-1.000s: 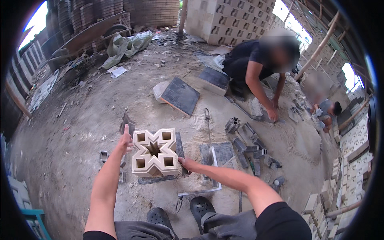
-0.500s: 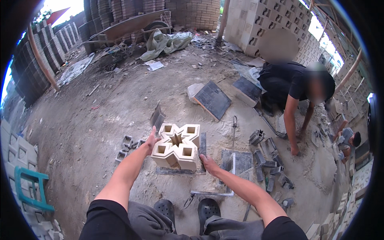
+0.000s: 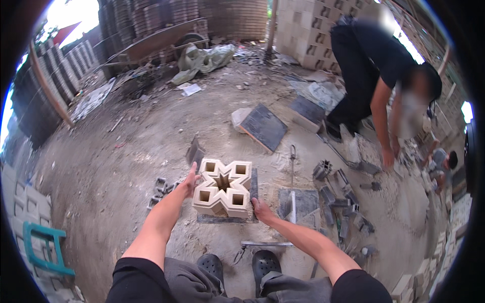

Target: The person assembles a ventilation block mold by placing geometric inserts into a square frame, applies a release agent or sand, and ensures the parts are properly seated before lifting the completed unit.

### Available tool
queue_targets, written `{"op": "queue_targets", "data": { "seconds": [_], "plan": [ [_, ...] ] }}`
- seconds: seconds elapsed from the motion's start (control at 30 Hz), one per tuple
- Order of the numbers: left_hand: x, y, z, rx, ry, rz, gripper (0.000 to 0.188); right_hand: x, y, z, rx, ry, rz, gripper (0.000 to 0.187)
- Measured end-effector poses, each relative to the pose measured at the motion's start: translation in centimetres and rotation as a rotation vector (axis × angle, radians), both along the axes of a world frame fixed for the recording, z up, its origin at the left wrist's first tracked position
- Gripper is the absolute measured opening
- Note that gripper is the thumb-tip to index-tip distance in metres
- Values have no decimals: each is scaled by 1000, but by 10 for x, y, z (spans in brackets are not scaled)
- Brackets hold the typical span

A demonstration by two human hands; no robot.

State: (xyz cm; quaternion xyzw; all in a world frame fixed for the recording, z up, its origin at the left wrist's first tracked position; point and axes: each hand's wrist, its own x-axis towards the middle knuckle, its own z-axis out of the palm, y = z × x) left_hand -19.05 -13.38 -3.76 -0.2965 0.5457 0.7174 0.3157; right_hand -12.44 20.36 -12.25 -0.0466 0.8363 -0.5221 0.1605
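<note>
A pale concrete breeze block [image 3: 222,188] with a star-shaped opening and square corner holes sits in front of me on a dark flat board [image 3: 222,219]. At its left side is my left hand [image 3: 188,184], fingers closed at the board's edge and partly hidden by the block. My right hand [image 3: 261,210] grips the board's right edge, thumb toward the block. Whether the board rests on the ground or hangs just above it, I cannot tell. Just beyond my left fingers stands a dark bent metal plate [image 3: 195,150].
Small metal mould pieces [image 3: 160,187] lie left of the block. More metal parts [image 3: 339,199], a dark square plate [image 3: 305,203] and a long rod [image 3: 292,169] lie right. A dark panel [image 3: 263,127] leans ahead. A co-worker [image 3: 369,65] bends over, far right. A teal stool [image 3: 48,247] stands left.
The co-worker has risen from a crouch to a bent-over stance, hands reaching low to the right. My hands and the block keep their places relative to each other; the view has shifted slightly.
</note>
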Motion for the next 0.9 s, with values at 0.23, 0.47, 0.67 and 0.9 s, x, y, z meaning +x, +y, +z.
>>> {"op": "queue_targets", "data": {
  "seconds": [0.23, 0.47, 0.67, 0.9],
  "plan": [
    [3, -8, -8, 26, 21, -54, 124, 8, -2, -5, 73, 49, -107, 51],
    [1, 21, 16, -43, 18, -106, 125, 38, 16, 3, 27, -19, -125, 52],
    [3, -5, -2, 69, -10, -150, 126, 32, 2, 40, 118, -70, -99, 55],
    [-24, 7, 40, -313, 41, -387, 115, 11, 21, 62, 178, -518, 78, 54]
  ]
}}
